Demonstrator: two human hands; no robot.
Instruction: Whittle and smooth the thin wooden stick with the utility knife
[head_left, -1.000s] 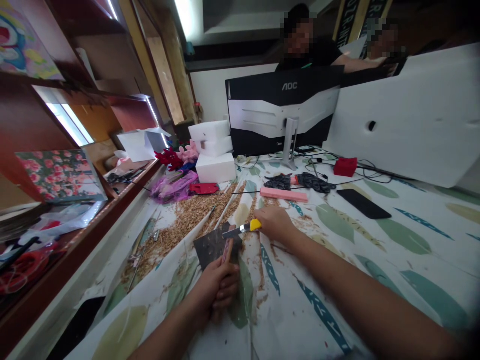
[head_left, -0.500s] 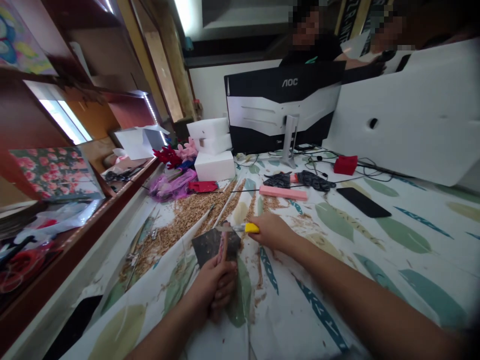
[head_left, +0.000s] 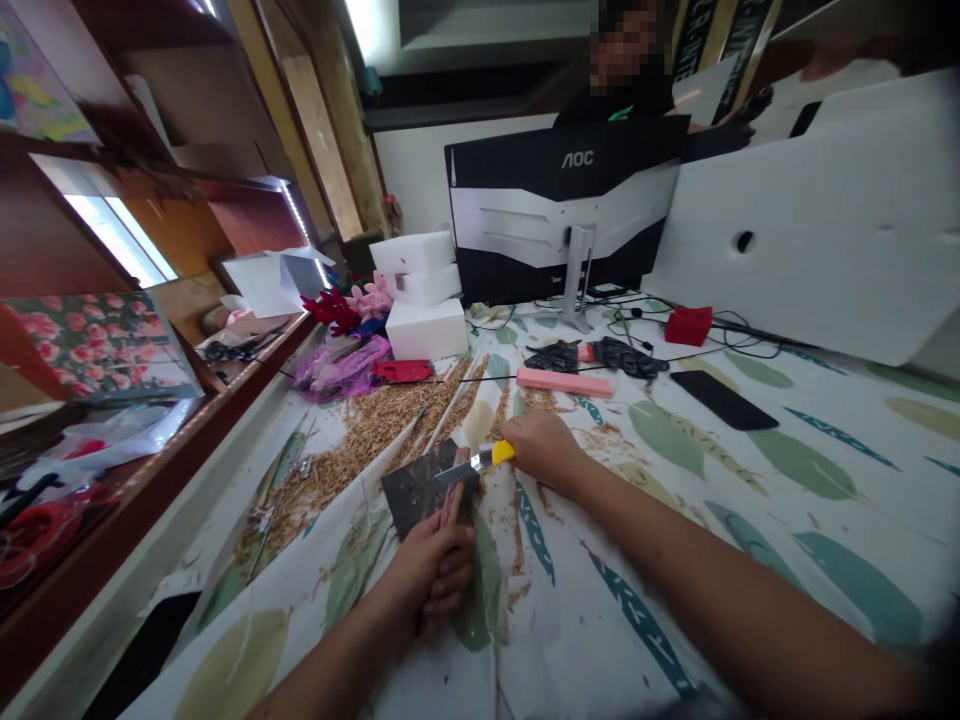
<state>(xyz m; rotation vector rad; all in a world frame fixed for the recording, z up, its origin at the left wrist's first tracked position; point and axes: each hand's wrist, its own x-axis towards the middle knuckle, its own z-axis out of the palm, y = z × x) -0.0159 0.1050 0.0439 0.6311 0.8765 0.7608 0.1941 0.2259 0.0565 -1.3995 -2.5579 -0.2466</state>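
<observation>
My left hand (head_left: 437, 572) is closed round the lower end of a thin reddish-brown wooden stick (head_left: 451, 503), which points away from me. In my right hand (head_left: 541, 446) is a utility knife (head_left: 502, 452) with a yellow handle, gripped in closed fingers. Its bare metal blade lies across the upper part of the stick, pointing left. Under the stick is a dark square plate (head_left: 409, 492) on the leaf-print tablecloth. A pile of wood shavings (head_left: 375, 425) spreads beyond and left of the plate.
A pink bar (head_left: 564, 382), black gloves (head_left: 628, 357), a black phone (head_left: 724, 399) and a red block (head_left: 688, 325) lie farther back. White foam blocks (head_left: 426, 328) and a monitor (head_left: 562, 210) stand behind. A person (head_left: 622, 85) is beyond the monitor. Shelves (head_left: 247, 360) run along the left.
The knife blade has tilted and shifted a little down along the stick towards my left hand. My left hand keeps its hold on the stick. The view has shifted slightly.
</observation>
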